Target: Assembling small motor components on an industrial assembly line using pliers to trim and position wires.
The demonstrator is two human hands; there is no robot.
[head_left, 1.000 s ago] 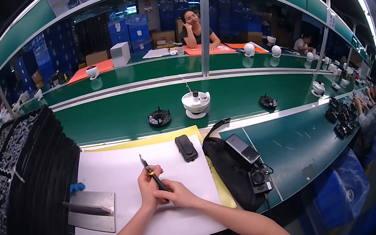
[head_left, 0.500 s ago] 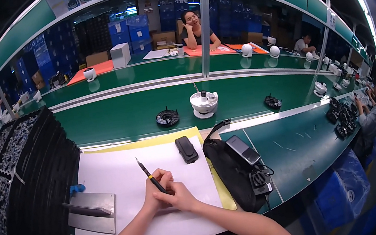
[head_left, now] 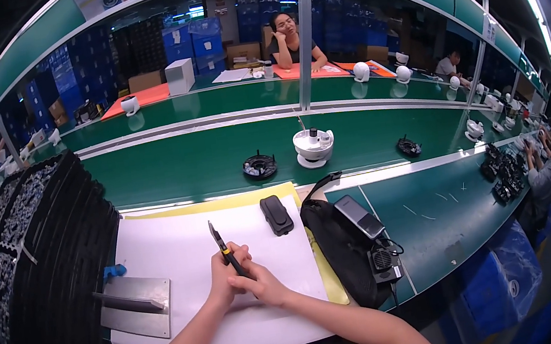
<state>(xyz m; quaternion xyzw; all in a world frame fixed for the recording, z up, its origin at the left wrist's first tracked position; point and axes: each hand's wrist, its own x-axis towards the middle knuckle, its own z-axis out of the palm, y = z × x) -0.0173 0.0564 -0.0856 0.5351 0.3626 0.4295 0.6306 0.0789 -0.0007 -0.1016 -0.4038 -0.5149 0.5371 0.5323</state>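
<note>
My left hand (head_left: pixel 222 276) and my right hand (head_left: pixel 268 287) are clasped together above a white sheet (head_left: pixel 189 253). Both are closed around the handle end of a slim tool (head_left: pixel 219 238), which looks like pliers with black and yellow grips. Its metal tip points up and away from me. The fingers partly hide the handles, so each hand's share of the grip is hard to see. Beyond the right hand, a small black case (head_left: pixel 276 216) lies on the sheet. Left of my hands sits a metal plate with an upright fin (head_left: pixel 141 306), beside a small blue piece (head_left: pixel 114 270).
Black trays of small parts (head_left: pixel 43 258) are stacked at left. A black bag (head_left: pixel 338 254) and a grey device (head_left: pixel 358 217) lie at right. On the green belt stand a white round housing (head_left: pixel 314 147) and black ring parts (head_left: pixel 259 166). A person (head_left: pixel 287 41) sits opposite.
The tool has turned in my hands, showing its jaws more broadly. The white housing and black ring parts on the belt have shifted right. My arms have barely moved.
</note>
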